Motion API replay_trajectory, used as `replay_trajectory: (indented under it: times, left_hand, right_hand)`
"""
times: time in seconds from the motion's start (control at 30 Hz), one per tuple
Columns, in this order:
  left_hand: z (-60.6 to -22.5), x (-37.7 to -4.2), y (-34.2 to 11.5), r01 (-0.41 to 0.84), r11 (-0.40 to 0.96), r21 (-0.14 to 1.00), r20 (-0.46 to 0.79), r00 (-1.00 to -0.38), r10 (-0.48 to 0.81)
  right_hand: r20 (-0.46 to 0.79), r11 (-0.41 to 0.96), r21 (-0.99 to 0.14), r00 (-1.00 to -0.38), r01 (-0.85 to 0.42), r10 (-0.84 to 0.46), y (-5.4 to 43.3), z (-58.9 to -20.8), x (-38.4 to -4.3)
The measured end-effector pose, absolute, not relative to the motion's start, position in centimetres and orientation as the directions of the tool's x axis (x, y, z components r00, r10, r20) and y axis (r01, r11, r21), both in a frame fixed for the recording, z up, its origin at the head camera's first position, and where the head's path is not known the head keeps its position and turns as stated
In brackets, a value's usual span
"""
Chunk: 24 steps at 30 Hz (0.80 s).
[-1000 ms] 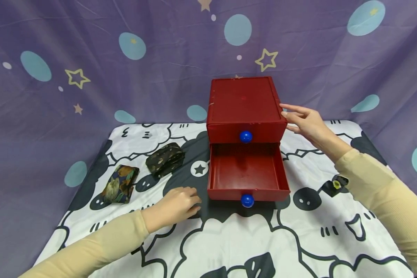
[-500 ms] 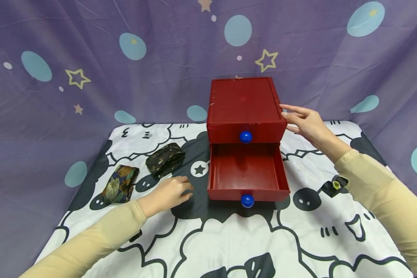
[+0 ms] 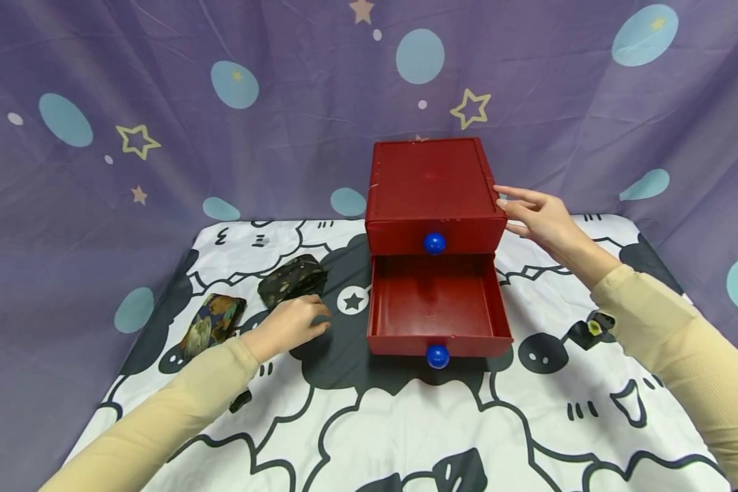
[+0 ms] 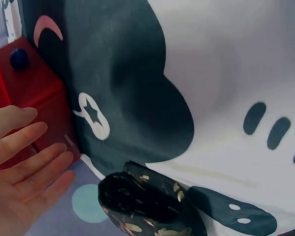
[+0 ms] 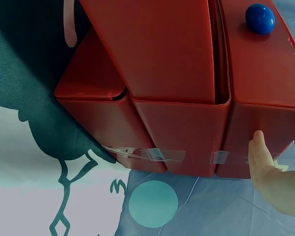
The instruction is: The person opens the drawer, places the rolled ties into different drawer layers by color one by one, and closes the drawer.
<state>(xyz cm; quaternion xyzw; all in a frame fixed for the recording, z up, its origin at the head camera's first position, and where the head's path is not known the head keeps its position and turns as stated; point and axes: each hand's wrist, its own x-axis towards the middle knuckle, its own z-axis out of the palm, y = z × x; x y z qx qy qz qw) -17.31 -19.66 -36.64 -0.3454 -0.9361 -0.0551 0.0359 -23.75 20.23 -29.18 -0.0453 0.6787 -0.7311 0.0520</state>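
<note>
A red plastic drawer unit (image 3: 430,178) with blue knobs stands at the back; its middle drawer (image 3: 436,307) is pulled out and bare inside. My right hand (image 3: 544,219) rests its fingertips on the unit's right side near the top, fingers extended, as the right wrist view also shows. My left hand (image 3: 289,324) hovers just in front of a dark patterned pouch (image 3: 290,277), its fingers relaxed around nothing. In the left wrist view the pouch (image 4: 147,201) gapes with a dark hollow, beside the loosely spread fingers (image 4: 34,167).
A folded floral fabric piece (image 3: 218,314) lies left of the pouch, partly behind the left forearm. A small dark item with a yellow spot (image 3: 593,328) is beside the right sleeve. A purple curtain (image 3: 295,123) hangs behind the cloth-covered table (image 3: 424,424).
My left hand has moved left and away from me, from beside the pulled-out drawer to the dark pouch. The right hand keeps its place on the drawer unit.
</note>
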Motion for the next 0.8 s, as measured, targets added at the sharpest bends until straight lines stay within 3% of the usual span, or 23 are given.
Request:
replay_trajectory:
  times: [0.27,0.8]
  left_hand:
    - [-36.6,-18.7,-20.2,0.598,0.789,0.14,0.084,-0.801,0.593]
    - [-36.4,-21.6,-21.7,0.494,0.856,0.152,0.074,-0.869,0.488]
  right_hand:
    - [-0.001,-0.063,-0.998,-0.991,0.01,-0.132,20.2,-29.3,-23.8]
    - [-0.006,-0.059,-0.998,-0.991,0.013,-0.131,20.2,-29.2,-23.8]
